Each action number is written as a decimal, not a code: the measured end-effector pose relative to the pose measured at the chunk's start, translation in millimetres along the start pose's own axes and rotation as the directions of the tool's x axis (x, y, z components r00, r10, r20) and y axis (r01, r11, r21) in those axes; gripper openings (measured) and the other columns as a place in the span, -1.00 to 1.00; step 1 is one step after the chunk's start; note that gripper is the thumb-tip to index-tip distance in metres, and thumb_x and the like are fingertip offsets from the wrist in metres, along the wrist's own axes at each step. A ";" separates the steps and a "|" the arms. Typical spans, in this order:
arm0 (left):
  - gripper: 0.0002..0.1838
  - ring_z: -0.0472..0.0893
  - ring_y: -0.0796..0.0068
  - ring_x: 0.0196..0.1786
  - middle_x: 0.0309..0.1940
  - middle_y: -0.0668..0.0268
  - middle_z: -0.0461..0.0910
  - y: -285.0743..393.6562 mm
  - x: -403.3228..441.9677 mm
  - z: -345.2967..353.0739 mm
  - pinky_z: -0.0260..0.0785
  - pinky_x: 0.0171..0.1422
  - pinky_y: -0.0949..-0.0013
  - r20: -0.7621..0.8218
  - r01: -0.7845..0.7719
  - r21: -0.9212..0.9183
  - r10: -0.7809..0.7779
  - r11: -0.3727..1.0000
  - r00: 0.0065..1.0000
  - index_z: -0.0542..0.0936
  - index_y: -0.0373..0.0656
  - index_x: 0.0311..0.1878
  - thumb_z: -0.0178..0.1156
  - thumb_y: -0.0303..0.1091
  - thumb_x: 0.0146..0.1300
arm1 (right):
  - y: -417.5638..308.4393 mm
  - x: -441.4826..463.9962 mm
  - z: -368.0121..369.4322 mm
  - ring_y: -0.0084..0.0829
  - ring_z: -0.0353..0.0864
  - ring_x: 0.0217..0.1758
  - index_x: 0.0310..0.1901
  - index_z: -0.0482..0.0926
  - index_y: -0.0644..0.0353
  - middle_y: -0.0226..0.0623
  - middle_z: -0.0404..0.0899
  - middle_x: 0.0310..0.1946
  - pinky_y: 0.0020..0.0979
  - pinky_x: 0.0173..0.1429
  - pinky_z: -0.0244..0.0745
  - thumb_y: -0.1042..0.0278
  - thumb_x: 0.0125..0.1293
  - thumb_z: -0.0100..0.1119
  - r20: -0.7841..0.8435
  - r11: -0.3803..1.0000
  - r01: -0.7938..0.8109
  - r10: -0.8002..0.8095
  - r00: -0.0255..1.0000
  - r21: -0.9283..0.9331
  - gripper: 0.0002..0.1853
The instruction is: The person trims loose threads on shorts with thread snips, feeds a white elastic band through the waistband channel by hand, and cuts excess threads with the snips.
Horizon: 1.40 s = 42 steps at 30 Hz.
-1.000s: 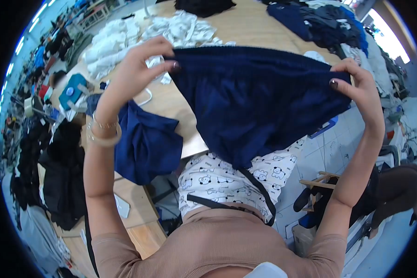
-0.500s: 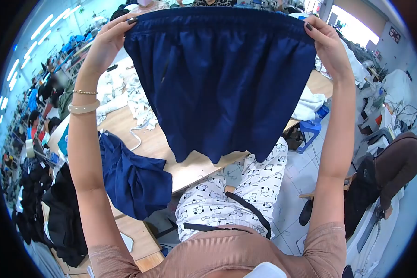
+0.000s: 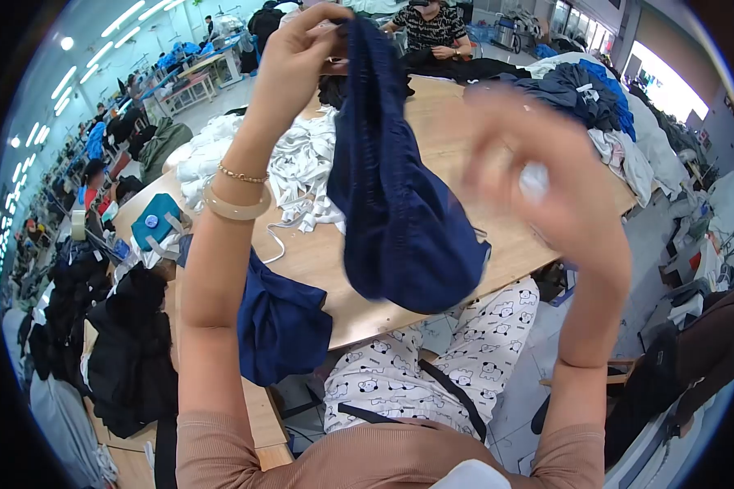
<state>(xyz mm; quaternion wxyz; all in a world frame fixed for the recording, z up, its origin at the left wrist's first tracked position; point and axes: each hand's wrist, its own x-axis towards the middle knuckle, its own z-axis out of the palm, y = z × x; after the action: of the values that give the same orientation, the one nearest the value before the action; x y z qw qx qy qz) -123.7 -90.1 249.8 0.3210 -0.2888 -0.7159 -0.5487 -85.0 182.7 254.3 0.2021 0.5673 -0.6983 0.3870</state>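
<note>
Navy shorts with a gathered elastic waistband hang folded over on themselves above the wooden table. My left hand is closed on one end of the waistband, raised high. Off to the right, my right hand is apart from the shorts and smeared by motion. A small white patch shows among its blurred fingers, but I cannot make out what it is. Another navy garment drapes over the table's edge near my left elbow.
White fabric scraps lie on the table behind the shorts. Grey and blue garments are heaped at the far right. Black garments are piled at left. A person sits across the table; another person bends at right.
My right hand has let go of the waistband, which both hands held stretched wide. My left hand has moved right, and the shorts now hang folded from it. The view has tilted up.
</note>
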 end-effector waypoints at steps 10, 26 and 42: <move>-0.73 0.57 0.60 -0.27 -0.32 0.28 0.58 -5.3 -26.8 46.1 0.43 -0.19 0.57 -0.055 0.059 -0.140 -0.067 0.988 0.996 0.34 -0.23 -0.11 0.19 -0.33 0.28 | 73.4 55.0 29.1 -0.54 0.60 -0.35 -0.27 0.59 0.34 -0.26 0.62 -0.44 -0.46 -0.19 0.48 0.27 0.05 0.32 -0.184 0.967 -0.236 0.250 0.951 0.095 -0.70; -0.80 0.35 0.81 -0.35 -0.43 0.54 0.46 -34.6 -55.9 58.9 0.23 -0.26 0.67 0.521 0.449 -0.085 -0.345 0.890 0.781 0.53 -0.31 -0.24 0.10 -0.33 0.34 | 86.2 -46.4 40.3 -0.51 0.56 -0.11 -0.02 0.52 0.33 -0.34 0.63 -0.18 -0.49 0.07 0.39 0.44 0.16 0.19 0.345 0.689 -0.643 0.546 0.764 0.335 -0.67; -0.78 0.59 0.65 -0.20 -0.20 0.38 0.61 -89.8 -110.6 -17.7 0.45 -0.04 0.57 0.391 0.715 -0.401 -0.598 0.573 0.699 0.48 -0.29 0.01 0.02 -0.45 0.36 | 128.0 -107.3 34.5 -0.50 0.64 -0.24 -0.08 0.51 0.36 -0.23 0.63 -0.21 -0.53 -0.13 0.56 0.43 0.31 0.08 0.166 -0.004 -0.279 0.812 0.559 0.960 -0.79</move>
<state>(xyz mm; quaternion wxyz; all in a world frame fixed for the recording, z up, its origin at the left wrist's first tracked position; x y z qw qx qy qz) -120.5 -134.8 113.5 -0.0772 -0.1336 -0.6226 -0.7672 -171.5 231.6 115.7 -0.1909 0.1205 -0.4270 0.8756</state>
